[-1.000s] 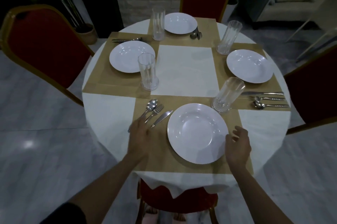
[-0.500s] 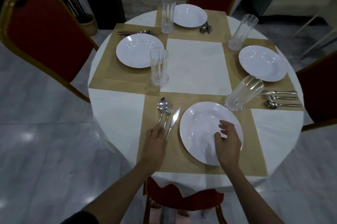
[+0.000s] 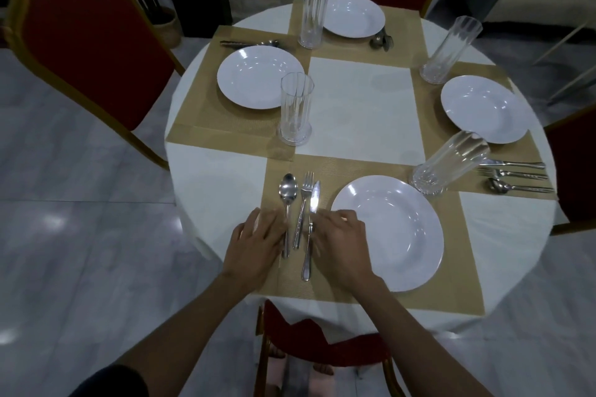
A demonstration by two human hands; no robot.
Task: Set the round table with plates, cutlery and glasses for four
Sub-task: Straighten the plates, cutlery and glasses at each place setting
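The round counter, under a white cloth, fills the middle of the head view, with red chairs drawn up around it. Four tan placemats form a cross. Each carries a white plate: the near plate, the left plate, the far plate and the right plate. A tall clear glass stands by each one: the near glass, the left glass, the far glass and the right glass. Cutlery already lies at the other three places, so the setting looks nearly finished.

Both hands are down on the near mat, just left of the near plate. The left hand lies flat, fingers straight and together, its edge against the handle of the spoon. The right hand reaches in from the plate side, fingers lightly bent, tips touching the handle of the knife. Neither hand plainly grips anything.

The spoon, the fork and the knife lie between the hands, long axes roughly parallel and pointing away from the person toward the counter's middle. The knife's handle end sits closer to the counter's edge than the other two, so evening the ends probably falls to the right hand, which is the nearer one.
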